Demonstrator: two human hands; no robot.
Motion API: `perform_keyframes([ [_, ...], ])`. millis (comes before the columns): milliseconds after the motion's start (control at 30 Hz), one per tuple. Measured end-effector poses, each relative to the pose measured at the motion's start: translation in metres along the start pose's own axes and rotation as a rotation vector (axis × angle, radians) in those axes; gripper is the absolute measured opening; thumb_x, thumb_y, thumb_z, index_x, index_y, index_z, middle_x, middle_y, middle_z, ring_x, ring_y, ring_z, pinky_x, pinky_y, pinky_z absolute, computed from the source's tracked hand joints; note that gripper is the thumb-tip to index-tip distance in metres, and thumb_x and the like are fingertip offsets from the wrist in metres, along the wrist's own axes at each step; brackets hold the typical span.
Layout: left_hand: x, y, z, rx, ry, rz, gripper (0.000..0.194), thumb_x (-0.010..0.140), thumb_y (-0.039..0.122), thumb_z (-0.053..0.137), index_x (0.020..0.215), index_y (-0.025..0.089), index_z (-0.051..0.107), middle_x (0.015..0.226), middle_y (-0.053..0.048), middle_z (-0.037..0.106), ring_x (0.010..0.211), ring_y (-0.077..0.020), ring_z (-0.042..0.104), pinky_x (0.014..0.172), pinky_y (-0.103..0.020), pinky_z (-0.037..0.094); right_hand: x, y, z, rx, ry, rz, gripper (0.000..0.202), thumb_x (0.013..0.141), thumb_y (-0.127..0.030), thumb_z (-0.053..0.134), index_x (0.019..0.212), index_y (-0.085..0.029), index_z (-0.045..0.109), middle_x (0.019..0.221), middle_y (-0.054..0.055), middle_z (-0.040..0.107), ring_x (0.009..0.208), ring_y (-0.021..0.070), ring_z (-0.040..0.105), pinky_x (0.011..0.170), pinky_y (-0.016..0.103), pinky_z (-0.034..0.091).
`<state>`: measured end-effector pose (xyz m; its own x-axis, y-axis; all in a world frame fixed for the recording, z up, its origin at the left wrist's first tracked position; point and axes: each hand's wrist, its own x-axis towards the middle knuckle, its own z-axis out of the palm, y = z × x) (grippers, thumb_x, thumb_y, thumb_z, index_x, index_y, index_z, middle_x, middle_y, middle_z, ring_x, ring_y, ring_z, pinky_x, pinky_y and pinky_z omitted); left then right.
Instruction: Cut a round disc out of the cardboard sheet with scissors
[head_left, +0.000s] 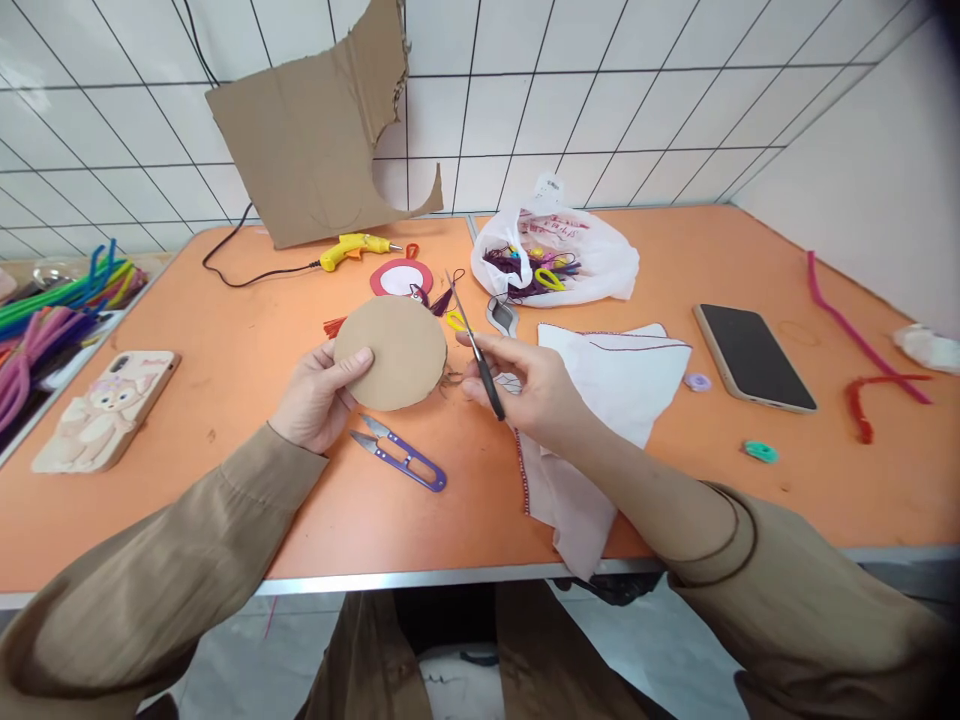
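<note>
A round disc of brown cardboard (397, 355) is gripped at its left edge by my left hand (315, 395), thumb on top and fingers behind. To its right, my right hand (529, 385) closes around slim black-handled scissors (487, 380), seen nearly edge-on with the narrow metal blades pointing up and away. The blades stand close to the disc's right edge; contact cannot be made out. Below the disc lie purple thread snips (401, 455). White cloth (615, 385) with dark stitched edges spreads beneath and beyond my right forearm.
Behind the disc are a red-rimmed white round piece (401, 278), a yellow glue gun (356, 250) and a cut cardboard sheet (315, 150) against the tiles. A plastic bag (592, 255) holds threads. Phones (754, 355) lie on both sides; pipe cleaners (45, 340) are at left.
</note>
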<state>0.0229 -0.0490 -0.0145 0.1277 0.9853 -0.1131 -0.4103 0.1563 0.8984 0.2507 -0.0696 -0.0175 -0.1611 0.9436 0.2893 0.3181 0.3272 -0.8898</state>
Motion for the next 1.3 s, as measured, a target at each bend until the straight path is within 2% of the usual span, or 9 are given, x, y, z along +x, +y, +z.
perform_keyframes([
  [200, -0.001, -0.002, 0.003, -0.007, -0.005, -0.010, 0.026, 0.061, 0.024, 0.087, 0.083, 0.014, 0.078, 0.087, -0.009, 0.079, 0.078, -0.0222, 0.073, 0.067, -0.025, 0.060, 0.000, -0.003, 0.005, 0.299, -0.006, 0.183, 0.057, 0.064, -0.034, 0.077, 0.117, -0.015, 0.066, 0.072, 0.000, 0.063, 0.065, 0.0160, 0.060, 0.067, 0.036, 0.052],
  [333, -0.002, -0.003, 0.003, 0.037, -0.035, -0.005, 0.025, 0.065, 0.027, 0.085, 0.085, 0.015, 0.076, 0.088, -0.009, 0.078, 0.080, -0.0240, 0.073, 0.069, -0.029, 0.059, 0.003, -0.010, 0.009, 0.429, 0.002, 0.288, 0.052, 0.067, -0.038, 0.077, 0.114, -0.018, 0.067, 0.065, -0.003, 0.062, 0.060, 0.0143, 0.060, 0.067, 0.035, 0.054],
  [500, -0.009, -0.001, 0.003, 0.174, -0.100, -0.011, 0.029, 0.066, 0.029, 0.085, 0.089, 0.015, 0.076, 0.081, -0.006, 0.076, 0.071, -0.0195, 0.070, 0.065, -0.028, 0.056, 0.004, -0.017, 0.016, 0.556, 0.002, 0.308, 0.045, 0.060, -0.033, 0.082, 0.102, -0.020, 0.072, 0.081, 0.001, 0.072, 0.076, 0.0182, 0.066, 0.076, 0.036, 0.055],
  [600, -0.013, 0.001, 0.002, 0.133, -0.148, 0.015, 0.029, 0.064, 0.031, 0.086, 0.088, 0.017, 0.076, 0.083, -0.004, 0.076, 0.070, -0.0176, 0.070, 0.063, -0.026, 0.056, 0.004, -0.021, 0.020, 0.583, -0.021, 0.315, 0.042, 0.059, -0.028, 0.082, 0.100, -0.019, 0.073, 0.085, 0.003, 0.074, 0.083, 0.0211, 0.068, 0.081, 0.039, 0.055],
  [733, -0.015, 0.002, 0.003, 0.091, -0.206, 0.049, 0.033, 0.060, 0.034, 0.088, 0.085, 0.018, 0.075, 0.084, -0.004, 0.076, 0.072, -0.0187, 0.071, 0.063, -0.028, 0.058, 0.006, -0.023, 0.023, 0.633, 0.073, 0.263, 0.039, 0.060, -0.027, 0.082, 0.096, -0.020, 0.071, 0.087, 0.002, 0.075, 0.084, 0.0197, 0.068, 0.083, 0.037, 0.055],
  [867, -0.017, 0.004, 0.006, 0.265, -0.283, -0.086, 0.030, 0.067, 0.040, 0.083, 0.075, 0.014, 0.071, 0.063, -0.008, 0.072, 0.051, -0.0173, 0.066, 0.047, -0.026, 0.053, 0.007, -0.020, 0.023, 0.648, 0.115, 0.249, 0.040, 0.061, -0.031, 0.083, 0.097, -0.021, 0.069, 0.092, 0.003, 0.074, 0.089, 0.0198, 0.068, 0.084, 0.036, 0.055],
  [967, -0.016, 0.004, 0.006, 0.346, -0.290, -0.081, 0.033, 0.074, 0.044, 0.078, 0.069, 0.012, 0.069, 0.055, -0.009, 0.068, 0.045, -0.0151, 0.062, 0.045, -0.024, 0.050, 0.005, -0.016, 0.022, 0.633, 0.086, 0.287, 0.039, 0.064, -0.034, 0.080, 0.099, -0.020, 0.067, 0.092, 0.003, 0.073, 0.089, 0.0206, 0.067, 0.081, 0.035, 0.055],
  [1167, -0.012, 0.007, -0.001, 0.361, -0.251, -0.119, 0.026, 0.062, 0.034, 0.084, 0.067, 0.013, 0.069, 0.049, -0.003, 0.062, 0.036, -0.0118, 0.054, 0.035, -0.020, 0.042, 0.005, -0.014, 0.018, 0.572, 0.122, 0.305, 0.034, 0.065, -0.033, 0.077, 0.095, -0.021, 0.067, 0.077, -0.001, 0.063, 0.071, 0.0130, 0.059, 0.068, 0.029, 0.051],
  [1300, -0.012, 0.014, -0.004, 0.407, -0.366, -0.162, 0.017, 0.061, 0.026, 0.080, 0.066, 0.012, 0.072, 0.049, -0.003, 0.062, 0.038, -0.0113, 0.052, 0.035, -0.020, 0.042, 0.004, -0.016, 0.016, 0.525, 0.053, 0.308, 0.033, 0.063, -0.031, 0.076, 0.094, -0.021, 0.069, 0.073, -0.002, 0.060, 0.067, 0.0128, 0.057, 0.064, 0.029, 0.049],
])
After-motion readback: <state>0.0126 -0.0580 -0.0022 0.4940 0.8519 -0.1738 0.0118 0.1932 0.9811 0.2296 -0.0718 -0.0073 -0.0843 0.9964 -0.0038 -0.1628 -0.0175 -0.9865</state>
